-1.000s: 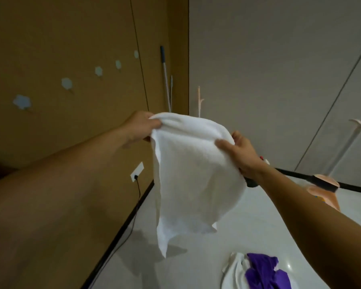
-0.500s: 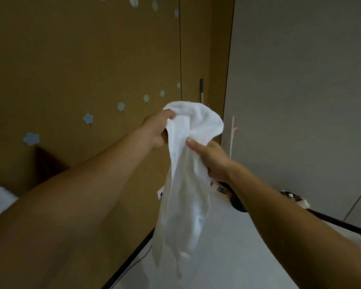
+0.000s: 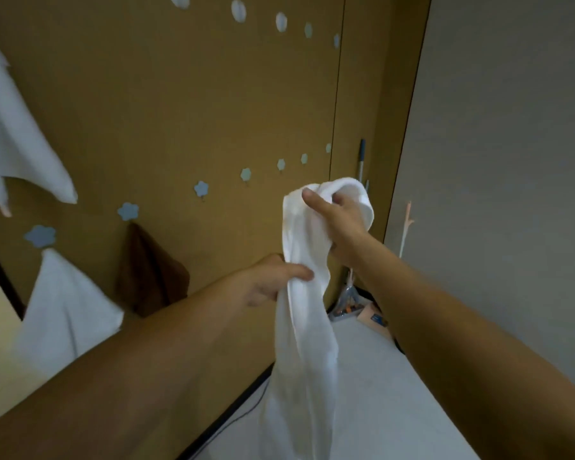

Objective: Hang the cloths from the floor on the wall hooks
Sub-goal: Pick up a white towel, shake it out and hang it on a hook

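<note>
A white cloth (image 3: 304, 327) hangs bunched in a long strip in front of the brown wall. My right hand (image 3: 337, 224) grips its top end, which folds over the fingers. Lower down, my left hand (image 3: 273, 280) pinches the strip at its middle. Two rows of pale flower-shaped wall hooks run across the wall; a free hook (image 3: 201, 188) sits left of the cloth's top. A brown cloth (image 3: 150, 273) hangs from the hook (image 3: 128, 211) further left. A white cloth (image 3: 63, 313) hangs under another hook (image 3: 40, 235), and one more white cloth (image 3: 10, 134) hangs at upper left.
A mop handle (image 3: 361, 161) leans in the corner, with clutter (image 3: 349, 302) on the floor below it. A dark cable (image 3: 243, 416) runs along the skirting. The pale floor (image 3: 395, 410) stretches to the right beside a grey wall (image 3: 512, 161).
The view swung up and left, showing more hooks and hung cloths. The cloth went from spread to bunched. My left hand dropped from the top edge to the middle; my right hand now holds the top.
</note>
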Demonstrator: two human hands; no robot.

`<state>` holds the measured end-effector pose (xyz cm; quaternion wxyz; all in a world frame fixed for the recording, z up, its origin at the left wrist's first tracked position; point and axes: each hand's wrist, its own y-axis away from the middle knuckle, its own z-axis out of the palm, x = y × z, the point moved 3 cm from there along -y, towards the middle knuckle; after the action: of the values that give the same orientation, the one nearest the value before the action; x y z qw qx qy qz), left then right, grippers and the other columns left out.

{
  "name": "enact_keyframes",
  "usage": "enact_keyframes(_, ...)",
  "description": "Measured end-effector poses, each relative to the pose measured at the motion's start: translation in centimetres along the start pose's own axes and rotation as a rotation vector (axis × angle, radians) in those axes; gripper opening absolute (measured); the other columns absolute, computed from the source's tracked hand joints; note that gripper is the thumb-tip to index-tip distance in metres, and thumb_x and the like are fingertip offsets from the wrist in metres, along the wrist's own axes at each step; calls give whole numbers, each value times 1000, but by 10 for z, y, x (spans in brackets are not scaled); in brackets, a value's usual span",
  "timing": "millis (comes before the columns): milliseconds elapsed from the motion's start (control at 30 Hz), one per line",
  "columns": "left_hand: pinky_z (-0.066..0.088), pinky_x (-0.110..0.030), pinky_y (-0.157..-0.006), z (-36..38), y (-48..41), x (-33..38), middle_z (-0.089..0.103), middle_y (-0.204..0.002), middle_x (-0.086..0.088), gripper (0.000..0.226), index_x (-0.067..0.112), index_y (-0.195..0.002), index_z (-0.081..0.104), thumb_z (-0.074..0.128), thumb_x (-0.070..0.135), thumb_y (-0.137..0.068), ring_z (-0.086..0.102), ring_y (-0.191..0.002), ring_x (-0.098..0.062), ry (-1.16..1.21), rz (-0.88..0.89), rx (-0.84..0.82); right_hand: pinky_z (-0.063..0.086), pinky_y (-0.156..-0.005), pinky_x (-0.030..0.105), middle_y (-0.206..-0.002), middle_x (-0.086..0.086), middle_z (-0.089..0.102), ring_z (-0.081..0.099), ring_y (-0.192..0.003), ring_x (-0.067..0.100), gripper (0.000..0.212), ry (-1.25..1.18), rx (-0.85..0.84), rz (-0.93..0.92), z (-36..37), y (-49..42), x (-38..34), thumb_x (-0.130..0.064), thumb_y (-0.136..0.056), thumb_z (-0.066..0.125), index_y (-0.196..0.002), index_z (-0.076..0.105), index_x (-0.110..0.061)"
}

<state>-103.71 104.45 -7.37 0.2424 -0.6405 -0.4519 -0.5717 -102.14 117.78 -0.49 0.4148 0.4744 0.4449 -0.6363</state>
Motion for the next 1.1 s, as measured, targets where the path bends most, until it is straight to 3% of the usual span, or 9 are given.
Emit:
enact_keyframes(100, 53, -46, -91, -22, -2, 20, 71, -106, -17, 39, 2, -122, 59, 66, 17, -86, 69, -97, -33, 323, 66, 69, 51, -95, 50, -127, 7, 61, 61, -112, 27, 89, 124, -87, 130, 0, 16, 26, -58, -64, 79, -137, 48, -16)
enact_keyframes(200, 48, -49, -98, -36, -2, 35, 66, -116, -21, 45, 3, -125, 57, 68, 23, -86, 64, -106, -35, 482, 85, 49, 55, -89, 44, -113, 8, 71, 69, -102, 28, 72, 79, -274, 363, 1, 35, 58, -55, -68, 78, -122, 62, -12)
enact_keyframes(267, 48, -49, -98, -38, 2, 32, 65, -118, -22, 44, 2, -124, 56, 69, 17, -84, 64, -107, -35, 407, 85, 2, 57, -84, 43, -106, 11, 73, 71, -95, 29, 63, 102, -250, 412, 0, 39, 69, -48, -72, 80, -116, 64, -6)
enact_keyframes(400, 50, -42, -96, -38, 10, 5, 66, -121, -11, 41, 12, -127, 55, 59, 3, -87, 63, -111, -29, 188, 47, -108, 56, -88, 48, -107, 15, 71, 69, -95, 32, 50, 162, -13, 288, -2, 29, 64, -43, -83, 71, -112, 65, -3)
enact_keyframes(533, 52, -46, -93, -47, 11, -2, 70, -96, -11, 25, 6, -110, 62, 58, 9, -85, 66, -92, -27, 141, 1, 17, 54, -89, 46, -105, 16, 69, 67, -96, 31, 45, 177, 50, 260, 0, 22, 57, -45, -90, 62, -106, 65, -3)
enact_keyframes(700, 53, -40, -83, -51, 15, -4, 67, -98, -10, 27, 7, -109, 63, 61, 18, -85, 64, -89, -26, 125, 8, 116, 47, -50, 19, -84, 3, 66, 64, -73, 15, 36, 515, -70, 124, 0, 19, 54, -42, -88, 64, -92, 63, -6)
enact_keyframes(867, 55, -36, -78, -59, 10, -18, 67, -104, -13, 34, 4, -115, 58, 62, 6, -81, 66, -91, -26, 100, -42, 205, 55, -64, 38, -71, 9, 61, 62, -62, 24, 39, 947, 23, -49, -23, 11, 45, -42, -98, 47, -80, 59, -9)
enact_keyframes(1000, 56, -40, -77, -90, 7, -26, 68, -98, -14, 32, 2, -107, 62, 67, 22, -81, 66, -87, -29, -6, -55, 407, 55, -60, 37, -88, 12, 62, 65, -80, 28, 36, 377, 281, 107, -63, 1, 35, -41, -97, 51, -95, 61, -6)
enact_keyframes(1100, 54, -43, -80, -104, 5, -29, 69, -97, -15, 32, 7, -102, 67, 57, 33, -88, 66, -88, -34, 27, -93, 417, 53, -84, 42, -104, 9, 63, 61, -95, 27, 26, -135, 348, 217, -78, -3, 30, -40, -90, 64, -87, 55, -15)
